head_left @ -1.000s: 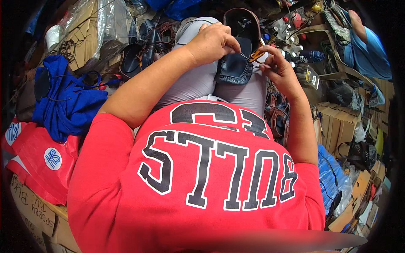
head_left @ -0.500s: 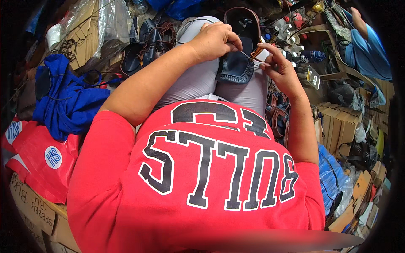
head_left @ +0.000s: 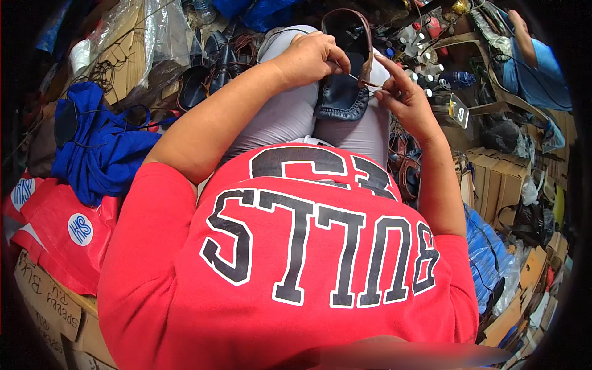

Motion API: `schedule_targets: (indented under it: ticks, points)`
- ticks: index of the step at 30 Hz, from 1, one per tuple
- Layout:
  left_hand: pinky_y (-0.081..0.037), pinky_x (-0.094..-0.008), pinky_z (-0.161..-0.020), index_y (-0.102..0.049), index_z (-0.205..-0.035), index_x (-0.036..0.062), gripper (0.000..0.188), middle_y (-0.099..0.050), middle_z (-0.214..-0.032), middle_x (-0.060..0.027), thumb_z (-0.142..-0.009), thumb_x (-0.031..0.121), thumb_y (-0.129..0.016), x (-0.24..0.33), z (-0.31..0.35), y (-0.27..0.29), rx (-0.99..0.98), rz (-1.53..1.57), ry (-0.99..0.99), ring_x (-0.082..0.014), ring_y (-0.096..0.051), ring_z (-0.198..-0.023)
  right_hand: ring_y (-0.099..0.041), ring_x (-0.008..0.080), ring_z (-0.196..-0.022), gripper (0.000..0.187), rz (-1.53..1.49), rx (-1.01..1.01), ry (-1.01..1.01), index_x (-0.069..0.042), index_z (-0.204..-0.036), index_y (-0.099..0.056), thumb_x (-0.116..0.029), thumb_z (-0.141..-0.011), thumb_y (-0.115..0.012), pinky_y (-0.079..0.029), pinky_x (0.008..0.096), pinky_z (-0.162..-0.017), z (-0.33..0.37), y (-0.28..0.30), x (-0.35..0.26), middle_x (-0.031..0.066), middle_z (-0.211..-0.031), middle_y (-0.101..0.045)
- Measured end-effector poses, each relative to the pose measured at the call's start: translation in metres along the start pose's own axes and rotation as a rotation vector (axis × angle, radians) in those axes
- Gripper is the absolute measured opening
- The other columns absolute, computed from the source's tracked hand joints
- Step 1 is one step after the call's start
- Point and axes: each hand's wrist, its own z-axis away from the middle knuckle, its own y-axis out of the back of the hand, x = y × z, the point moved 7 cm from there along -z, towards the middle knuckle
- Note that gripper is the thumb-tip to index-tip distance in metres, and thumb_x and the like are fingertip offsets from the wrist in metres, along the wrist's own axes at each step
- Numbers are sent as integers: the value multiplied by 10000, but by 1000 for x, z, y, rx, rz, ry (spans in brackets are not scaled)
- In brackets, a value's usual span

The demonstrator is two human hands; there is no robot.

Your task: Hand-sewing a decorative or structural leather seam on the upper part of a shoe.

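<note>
A dark leather moccasin-style shoe (head_left: 343, 106) with a gathered toe seam rests on my grey-trousered lap, toe toward me. Its brown-edged collar rises at the far end. On the shoe's left side, my left hand (head_left: 317, 57) is closed, thumb and fingertips pinching a thin, pale, needle-like piece that points over the opening. My right hand (head_left: 404, 92) is at the right edge, index finger stretched along the collar. Its thumb and other fingers close on a thin brown strand at the shoe's edge; the exact grip is partly hidden.
Several white-capped bottles (head_left: 425, 68) stand beyond my right hand. Dark shoes (head_left: 223, 61) lie left of my knees. Blue cloth (head_left: 98, 148) and a red bag (head_left: 68, 237) are at far left, cardboard (head_left: 493, 182) at right. Another person's arm (head_left: 524, 38) shows at upper right.
The shoe's collar has tipped slightly left and toward me. The brown strand that looped up beside my right fingers now lies lower and flatter. Both hands have moved only slightly.
</note>
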Motion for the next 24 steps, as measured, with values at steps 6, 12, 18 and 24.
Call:
schedule_targets:
  ticks: [6, 12, 18, 24]
  points:
    - [-433, -300, -674, -724, -834, 131, 120, -538, -736, -41, -733, 71, -702, -4, -1, 0, -4, -45, -41, -183, -526, -755, -435, 57, -660, 461, 39, 106, 15, -157, -1232, -567, 2, -808, -650, -391, 200, -624, 5, 5, 11, -36, -704, -467]
    - [-422, -289, -693, -725, -866, 128, 153, -539, -743, -38, -737, 53, -696, -7, -2, -3, -57, 19, 26, -179, -520, -772, -486, 81, -670, 244, 170, 113, 98, -118, -1029, -698, -31, -805, -656, -413, 219, -635, 7, 1, -2, -4, -733, -539]
    - [-409, -268, -703, -721, -885, 100, 168, -523, -765, -22, -736, 29, -688, -11, -3, -7, -161, 246, 113, -155, -504, -778, -494, 84, -728, 298, 7, 107, 32, -162, -1070, -697, -34, -804, -654, -417, 215, -665, 4, 0, 17, -13, -752, -531]
    - [-409, -262, -718, -716, -891, 95, 171, -532, -784, -23, -740, 23, -680, -11, 0, -4, -158, 325, 94, -154, -508, -796, -464, 76, -736, 299, -10, 103, 7, -171, -1076, -697, -47, -806, -662, -399, 204, -669, 4, -3, 20, -29, -761, -502]
